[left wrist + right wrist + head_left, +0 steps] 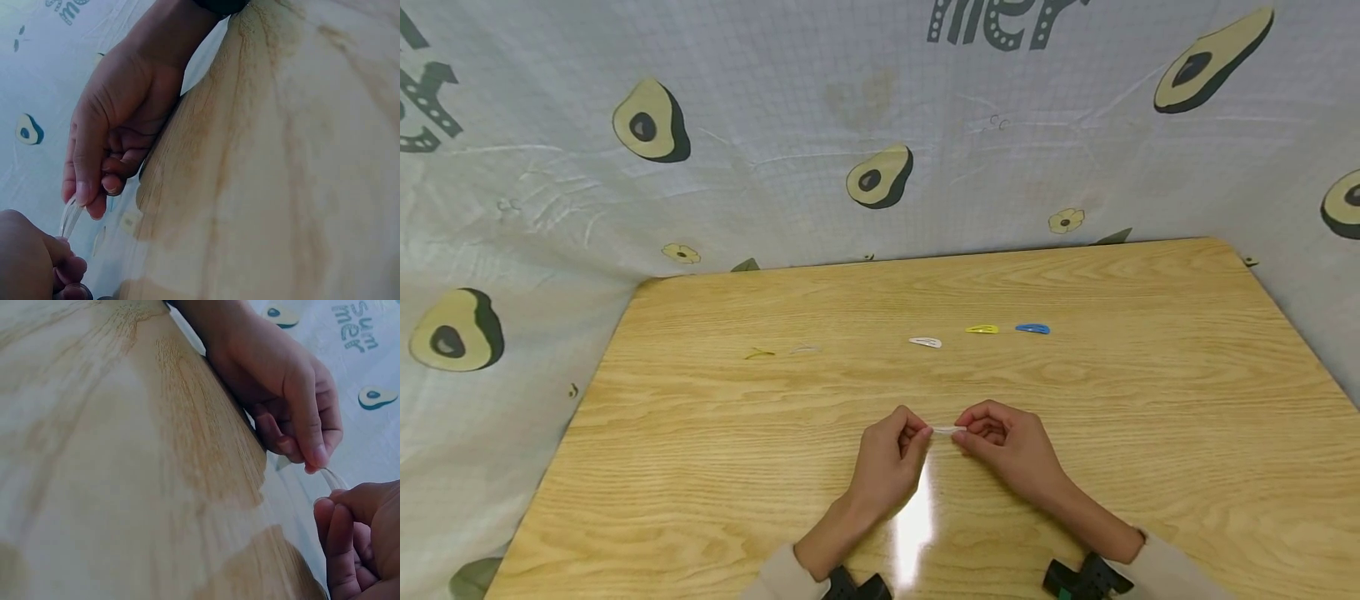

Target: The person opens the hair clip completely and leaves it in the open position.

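Observation:
Between my two hands is a narrow white snap hair clip [949, 430], held just above the wooden table. My left hand [890, 461] pinches its left end between thumb and forefinger. The other end is pinched by the thumb and forefinger of my right hand [1011, 450]. In the left wrist view the clip [70, 219] spans from my left hand [34, 259] at the lower left to my right hand [119, 119] above. The right wrist view shows its curved white strip [334, 479]; the fingertips cover both ends.
Beyond my hands lie a white hair clip [925, 342], a yellow one [982, 329] and a blue one [1032, 328]. Farther left are a thin yellow piece [760, 353] and a thin whitish piece [806, 348]. A cloth with avocado prints [775, 192] hangs behind the table [685, 467].

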`<move>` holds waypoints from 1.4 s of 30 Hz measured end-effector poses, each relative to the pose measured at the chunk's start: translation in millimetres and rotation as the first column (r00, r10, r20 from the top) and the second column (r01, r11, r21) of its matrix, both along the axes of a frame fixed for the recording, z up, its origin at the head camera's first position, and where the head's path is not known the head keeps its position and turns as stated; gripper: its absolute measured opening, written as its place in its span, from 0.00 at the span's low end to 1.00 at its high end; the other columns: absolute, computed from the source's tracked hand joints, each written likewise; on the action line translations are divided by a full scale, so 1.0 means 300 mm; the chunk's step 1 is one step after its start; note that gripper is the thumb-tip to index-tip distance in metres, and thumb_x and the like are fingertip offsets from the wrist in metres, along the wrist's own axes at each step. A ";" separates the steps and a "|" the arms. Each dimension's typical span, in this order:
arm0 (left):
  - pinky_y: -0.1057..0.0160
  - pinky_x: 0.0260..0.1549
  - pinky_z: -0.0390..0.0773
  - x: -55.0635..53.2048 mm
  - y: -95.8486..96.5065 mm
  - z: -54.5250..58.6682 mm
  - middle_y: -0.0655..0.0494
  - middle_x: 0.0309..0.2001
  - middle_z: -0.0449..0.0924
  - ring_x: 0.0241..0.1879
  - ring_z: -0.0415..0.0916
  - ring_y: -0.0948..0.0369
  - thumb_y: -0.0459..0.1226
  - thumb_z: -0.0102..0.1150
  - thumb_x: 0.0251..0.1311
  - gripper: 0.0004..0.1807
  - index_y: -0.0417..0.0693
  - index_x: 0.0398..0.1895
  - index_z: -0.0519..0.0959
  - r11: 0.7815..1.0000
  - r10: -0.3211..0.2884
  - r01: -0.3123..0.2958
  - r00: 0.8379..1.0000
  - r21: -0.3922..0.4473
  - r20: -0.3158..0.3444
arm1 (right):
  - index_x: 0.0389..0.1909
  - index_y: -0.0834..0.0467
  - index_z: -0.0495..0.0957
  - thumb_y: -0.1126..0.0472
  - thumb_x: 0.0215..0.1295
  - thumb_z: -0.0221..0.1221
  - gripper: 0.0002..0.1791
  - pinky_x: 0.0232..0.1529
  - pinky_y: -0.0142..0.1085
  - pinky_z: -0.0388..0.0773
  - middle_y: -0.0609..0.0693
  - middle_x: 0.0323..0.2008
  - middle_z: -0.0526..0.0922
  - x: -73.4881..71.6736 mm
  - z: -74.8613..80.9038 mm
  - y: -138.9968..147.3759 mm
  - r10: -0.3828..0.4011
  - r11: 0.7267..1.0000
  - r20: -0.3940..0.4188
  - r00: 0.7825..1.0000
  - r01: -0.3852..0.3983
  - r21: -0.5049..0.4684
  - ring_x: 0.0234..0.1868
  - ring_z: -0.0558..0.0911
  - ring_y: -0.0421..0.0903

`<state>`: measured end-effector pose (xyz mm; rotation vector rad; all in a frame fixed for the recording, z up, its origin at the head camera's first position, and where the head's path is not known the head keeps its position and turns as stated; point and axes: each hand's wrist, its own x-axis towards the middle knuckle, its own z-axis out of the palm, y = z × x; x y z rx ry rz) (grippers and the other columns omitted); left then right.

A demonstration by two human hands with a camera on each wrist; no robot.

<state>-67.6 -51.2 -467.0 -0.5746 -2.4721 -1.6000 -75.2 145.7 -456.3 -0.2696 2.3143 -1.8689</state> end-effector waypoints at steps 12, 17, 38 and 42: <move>0.73 0.12 0.66 0.003 0.001 0.007 0.64 0.19 0.71 0.15 0.62 0.73 0.26 0.57 0.61 0.05 0.43 0.30 0.76 0.999 -0.001 0.000 1.000 -0.034 -0.023 | 0.36 0.62 0.81 0.62 0.57 0.68 0.09 0.25 0.34 0.79 0.51 0.27 0.83 0.000 0.004 -0.001 -0.020 1.000 -0.005 1.000 0.020 0.010 0.24 0.82 0.45; 0.75 0.12 0.64 0.006 0.004 0.001 0.64 0.18 0.69 0.15 0.60 0.74 0.27 0.58 0.60 0.06 0.44 0.29 0.75 0.997 -0.016 0.010 0.997 -0.076 -0.072 | 0.33 0.63 0.81 0.69 0.57 0.66 0.05 0.23 0.33 0.78 0.52 0.24 0.82 0.000 0.002 -0.008 -0.046 0.997 -0.048 0.998 0.049 0.056 0.22 0.81 0.45; 0.76 0.13 0.62 0.007 0.007 0.003 0.65 0.18 0.66 0.16 0.59 0.74 0.26 0.59 0.59 0.07 0.45 0.28 0.74 0.993 -0.001 -0.014 0.993 -0.120 -0.118 | 0.32 0.60 0.82 0.64 0.57 0.68 0.05 0.22 0.35 0.78 0.49 0.23 0.83 -0.001 -0.001 -0.001 -0.026 0.999 -0.065 0.998 0.027 0.019 0.21 0.82 0.45; 0.76 0.13 0.62 0.008 0.008 0.002 0.65 0.18 0.66 0.16 0.59 0.74 0.26 0.59 0.58 0.07 0.45 0.28 0.74 0.992 0.000 -0.016 0.993 -0.128 -0.118 | 0.31 0.57 0.82 0.63 0.57 0.68 0.04 0.21 0.37 0.78 0.48 0.22 0.83 -0.001 -0.004 0.000 -0.024 1.000 -0.070 0.997 0.025 0.017 0.20 0.82 0.46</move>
